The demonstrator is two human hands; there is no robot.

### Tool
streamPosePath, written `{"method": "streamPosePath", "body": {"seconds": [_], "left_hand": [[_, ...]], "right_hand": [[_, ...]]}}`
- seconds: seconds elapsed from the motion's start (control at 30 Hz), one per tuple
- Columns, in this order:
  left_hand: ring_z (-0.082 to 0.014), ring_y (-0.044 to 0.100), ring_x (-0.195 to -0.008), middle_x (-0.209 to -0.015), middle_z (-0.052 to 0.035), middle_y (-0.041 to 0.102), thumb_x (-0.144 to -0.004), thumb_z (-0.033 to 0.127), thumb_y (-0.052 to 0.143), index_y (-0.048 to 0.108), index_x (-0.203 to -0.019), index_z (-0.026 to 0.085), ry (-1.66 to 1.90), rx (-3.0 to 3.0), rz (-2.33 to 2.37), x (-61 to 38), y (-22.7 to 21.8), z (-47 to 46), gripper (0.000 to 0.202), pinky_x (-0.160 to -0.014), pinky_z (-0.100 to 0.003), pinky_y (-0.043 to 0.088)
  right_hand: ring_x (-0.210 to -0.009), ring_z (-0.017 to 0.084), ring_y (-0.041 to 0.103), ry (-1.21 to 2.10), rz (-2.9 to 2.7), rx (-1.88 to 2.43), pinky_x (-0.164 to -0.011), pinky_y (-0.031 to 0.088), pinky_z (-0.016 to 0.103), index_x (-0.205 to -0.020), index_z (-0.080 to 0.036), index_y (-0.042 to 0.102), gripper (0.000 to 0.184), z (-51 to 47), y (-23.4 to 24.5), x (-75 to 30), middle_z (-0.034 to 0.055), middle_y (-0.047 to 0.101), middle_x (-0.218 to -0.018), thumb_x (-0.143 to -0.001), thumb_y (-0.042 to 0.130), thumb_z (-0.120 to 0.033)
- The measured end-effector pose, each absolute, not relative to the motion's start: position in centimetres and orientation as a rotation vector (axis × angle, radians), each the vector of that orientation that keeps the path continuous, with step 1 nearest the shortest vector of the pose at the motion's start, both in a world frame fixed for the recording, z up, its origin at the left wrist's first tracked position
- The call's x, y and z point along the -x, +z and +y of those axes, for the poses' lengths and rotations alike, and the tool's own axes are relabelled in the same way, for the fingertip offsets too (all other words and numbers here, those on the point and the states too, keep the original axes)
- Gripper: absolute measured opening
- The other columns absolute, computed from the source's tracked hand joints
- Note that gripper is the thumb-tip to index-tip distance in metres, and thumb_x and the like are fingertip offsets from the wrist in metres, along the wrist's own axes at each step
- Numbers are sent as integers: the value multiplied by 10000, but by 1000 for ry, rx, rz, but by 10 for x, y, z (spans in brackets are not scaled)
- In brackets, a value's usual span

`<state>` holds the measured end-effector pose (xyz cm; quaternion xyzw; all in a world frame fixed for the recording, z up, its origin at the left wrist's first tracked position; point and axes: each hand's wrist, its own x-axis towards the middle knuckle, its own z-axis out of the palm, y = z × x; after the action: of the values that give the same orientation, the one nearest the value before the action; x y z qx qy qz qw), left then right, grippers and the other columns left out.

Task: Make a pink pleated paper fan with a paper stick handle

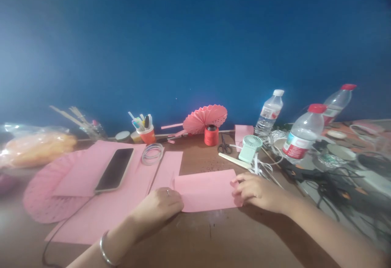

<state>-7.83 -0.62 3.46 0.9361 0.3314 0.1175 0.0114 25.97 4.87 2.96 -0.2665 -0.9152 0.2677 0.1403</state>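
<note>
A pink sheet of paper (pixel 207 190), its long side running left to right, is held just above or against the table in front of me. My left hand (pixel 166 205), with a ring and a silver bangle on that arm, is closed on its left edge; the thumb is mostly hidden. On the right edge my right hand (pixel 256 190) pinches the paper between curled fingers and thumb. Left of it lie larger pink sheets (pixel 122 211), with a phone (pixel 114 169) and a coiled clear cable (pixel 152 154) on top. A round pleated pink paper piece (pixel 45 194) is partly under them.
Behind the paper stand a pleated paper fan (pixel 204 118), a red spool (pixel 211 135) and black scissors (pixel 225 146). A mint handheld fan (pixel 250 149), water bottles (pixel 304 133) and tangled cables (pixel 339 190) crowd the right. A pen cup (pixel 147 133) is at the back left.
</note>
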Motion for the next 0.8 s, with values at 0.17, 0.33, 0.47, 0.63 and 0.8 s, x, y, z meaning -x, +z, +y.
{"method": "streamPosePath", "body": {"seconds": [0.17,0.33,0.47,0.63,0.8], "left_hand": [[-194,521,-783,-871,-39,561,-841,292,441,516,-1083,249,-38,-2937,1149,67,48,-21,258,-665,-312,404],[-180,524,-824,-845,-46,562,-868,242,371,594,-777,192,-23,-2811,1229,37,43,-16,246,-722,-297,412],[-222,529,-917,-971,-67,589,-831,226,422,581,-935,177,23,-2748,1352,18,23,1,196,-805,-363,417],[-239,199,-1306,-1423,-89,262,-812,358,447,222,-1360,175,233,-2621,1506,22,3,10,620,-1056,-400,198],[-213,157,-1325,-1459,-54,149,-818,415,410,71,-1399,214,185,-2565,1465,32,1,12,702,-1059,-366,199]], "right_hand": [[-905,219,544,344,-2808,811,-849,346,353,-662,-230,690,236,43,38,-243,31,677,-727,-795,540,-354],[-705,191,556,48,-2805,1024,-670,390,300,-693,-162,641,272,41,15,-184,72,644,-705,-841,429,-249],[-929,219,534,74,-2630,1016,-791,410,329,-970,-148,589,238,46,-5,-162,101,613,-982,-836,397,-187],[-1299,224,232,180,-2707,864,-1055,224,388,-1366,-89,247,525,55,-16,-168,120,261,-1422,-882,318,-280],[-1323,193,162,323,-2761,975,-1089,152,372,-1396,-137,167,567,58,-12,-171,62,177,-1446,-894,274,-378]]}}
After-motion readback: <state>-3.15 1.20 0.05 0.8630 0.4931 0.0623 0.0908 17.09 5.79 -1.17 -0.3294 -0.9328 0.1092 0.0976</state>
